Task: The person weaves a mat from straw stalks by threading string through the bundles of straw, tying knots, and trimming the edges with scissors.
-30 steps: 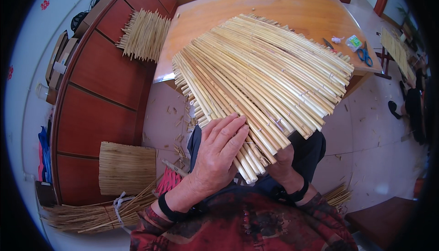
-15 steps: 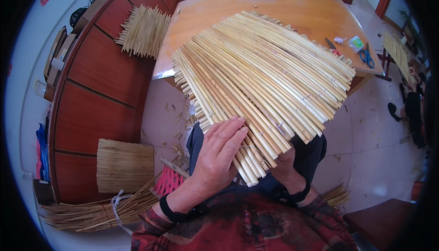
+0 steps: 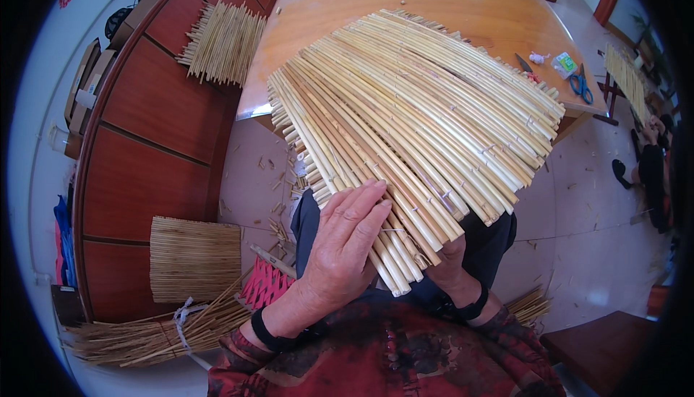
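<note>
A person in a red and dark patterned top (image 3: 405, 361), with a black band (image 3: 271, 330) at each wrist, holds a broad mat of pale reed stalks (image 3: 426, 108) that lies over the dark-trousered lap and reaches far over the near edge of a table. The left hand (image 3: 343, 241) lies across the mat's near left corner, fingers side by side on the upper face; its thumb is out of sight, so I cannot tell whether it clamps the edge. The right hand (image 3: 447, 267) comes up from below at the near edge, its fingers hidden under the stalks, and whether they are closed on them I cannot tell. A pale thread (image 3: 394, 231) crosses the stalks just beside the left fingertips. At the near left lies a bundle of loose stalks (image 3: 130, 339) tied with a white strip (image 3: 184, 317), next to a seat with pink webbing (image 3: 266, 285); at the near right are more stalks (image 3: 530, 306) and a dark wooden surface (image 3: 603, 353). Farther left, a smaller mat (image 3: 195, 259) leans against a red-brown cabinet (image 3: 155, 115), and cut bits litter the floor (image 3: 535, 194). On the right side of the table (image 3: 499, 3) are blue-handled scissors (image 3: 580, 90), a small clear and green pack (image 3: 564, 66), a pale pink clump (image 3: 538, 58) and a dark blade (image 3: 522, 63). Beyond the table's left edge sits a pile of stalks (image 3: 224, 43). At the far right, another person (image 3: 654, 173) is beside a raised mat (image 3: 627, 79).
</note>
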A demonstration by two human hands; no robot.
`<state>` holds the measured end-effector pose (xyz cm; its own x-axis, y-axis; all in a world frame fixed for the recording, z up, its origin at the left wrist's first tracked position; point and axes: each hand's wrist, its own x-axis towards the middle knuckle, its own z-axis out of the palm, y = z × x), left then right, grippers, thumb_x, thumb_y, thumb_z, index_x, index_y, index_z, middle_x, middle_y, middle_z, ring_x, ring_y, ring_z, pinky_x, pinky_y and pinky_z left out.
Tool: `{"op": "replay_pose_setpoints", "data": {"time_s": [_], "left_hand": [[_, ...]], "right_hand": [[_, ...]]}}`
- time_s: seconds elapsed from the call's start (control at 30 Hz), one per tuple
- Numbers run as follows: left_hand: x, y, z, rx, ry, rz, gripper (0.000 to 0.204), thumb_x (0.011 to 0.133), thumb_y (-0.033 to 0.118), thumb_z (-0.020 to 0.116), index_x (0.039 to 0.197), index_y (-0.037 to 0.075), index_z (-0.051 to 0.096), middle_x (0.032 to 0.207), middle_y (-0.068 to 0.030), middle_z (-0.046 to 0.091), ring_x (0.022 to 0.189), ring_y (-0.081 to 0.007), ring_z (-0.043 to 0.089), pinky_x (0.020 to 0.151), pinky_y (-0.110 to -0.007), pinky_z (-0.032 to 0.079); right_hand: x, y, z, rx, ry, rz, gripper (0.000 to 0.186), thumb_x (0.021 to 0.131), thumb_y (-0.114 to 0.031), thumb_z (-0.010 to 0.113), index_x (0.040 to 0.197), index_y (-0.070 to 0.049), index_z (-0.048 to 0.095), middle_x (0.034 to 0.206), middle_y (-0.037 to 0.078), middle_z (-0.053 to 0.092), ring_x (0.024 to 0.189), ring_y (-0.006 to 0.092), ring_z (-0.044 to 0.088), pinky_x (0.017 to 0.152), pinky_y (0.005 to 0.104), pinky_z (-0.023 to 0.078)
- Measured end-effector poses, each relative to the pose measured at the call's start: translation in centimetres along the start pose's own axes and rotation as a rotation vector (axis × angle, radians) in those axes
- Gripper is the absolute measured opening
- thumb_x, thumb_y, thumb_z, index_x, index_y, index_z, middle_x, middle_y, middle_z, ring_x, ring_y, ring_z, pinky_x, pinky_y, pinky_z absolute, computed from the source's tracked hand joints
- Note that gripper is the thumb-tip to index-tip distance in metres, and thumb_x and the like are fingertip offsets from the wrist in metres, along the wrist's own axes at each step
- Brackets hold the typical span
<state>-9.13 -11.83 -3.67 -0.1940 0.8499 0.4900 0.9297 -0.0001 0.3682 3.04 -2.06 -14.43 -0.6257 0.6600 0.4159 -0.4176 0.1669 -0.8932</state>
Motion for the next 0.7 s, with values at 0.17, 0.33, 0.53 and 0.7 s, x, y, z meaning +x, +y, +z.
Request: {"op": "replay_pose_setpoints", "data": {"time_s": [0.17,0.33,0.53,0.7], "left_hand": [[-0.1,0.0,0.0,0.000,-0.006,-0.010,0.037,0.069,-0.002,0.059,0.105,-0.002,0.053,0.114,-0.0183,0.053,0.107,-0.0309,0.051,0.091,-0.041,0.037],[0.0,0.1,0.0,-0.021,-0.008,-0.016,0.038,0.068,-0.005,0.057,0.106,-0.003,0.052,0.115,-0.0183,0.052,0.108,-0.0311,0.050,0.092,-0.041,0.036],[-0.1,0.0,0.0,0.011,-0.024,0.008,0.040,0.066,-0.005,0.054,0.106,-0.005,0.051,0.116,-0.0199,0.051,0.111,-0.0328,0.048,0.092,-0.042,0.036],[-0.1,-0.1,0.0,0.035,-0.059,0.022,0.041,0.067,-0.002,0.053,0.108,-0.004,0.051,0.117,-0.0184,0.051,0.112,-0.0316,0.048,0.093,-0.042,0.036]], "right_hand": [[-0.1,-0.4,0.0,0.159,0.008,0.091,0.022,0.083,0.003,0.047,0.101,0.000,0.059,0.097,0.012,0.062,0.090,0.0229,0.061,0.078,0.0289,0.046],[0.0,-0.3,-0.9,0.054,-0.014,0.172,0.019,0.084,-0.002,0.047,0.098,0.002,0.060,0.089,0.012,0.064,0.081,0.0211,0.063,0.070,0.0290,0.048],[-1.9,0.6,-2.2,0.105,-0.086,0.230,0.015,0.084,-0.004,0.049,0.093,0.002,0.060,0.069,0.007,0.059,0.057,0.0116,0.054,0.052,0.0253,0.042],[-1.4,0.7,-1.6,0.125,-0.091,0.181,0.015,0.088,-0.010,0.050,0.093,0.001,0.060,0.068,-0.001,0.055,0.059,0.0038,0.047,0.052,0.0203,0.039]]}}
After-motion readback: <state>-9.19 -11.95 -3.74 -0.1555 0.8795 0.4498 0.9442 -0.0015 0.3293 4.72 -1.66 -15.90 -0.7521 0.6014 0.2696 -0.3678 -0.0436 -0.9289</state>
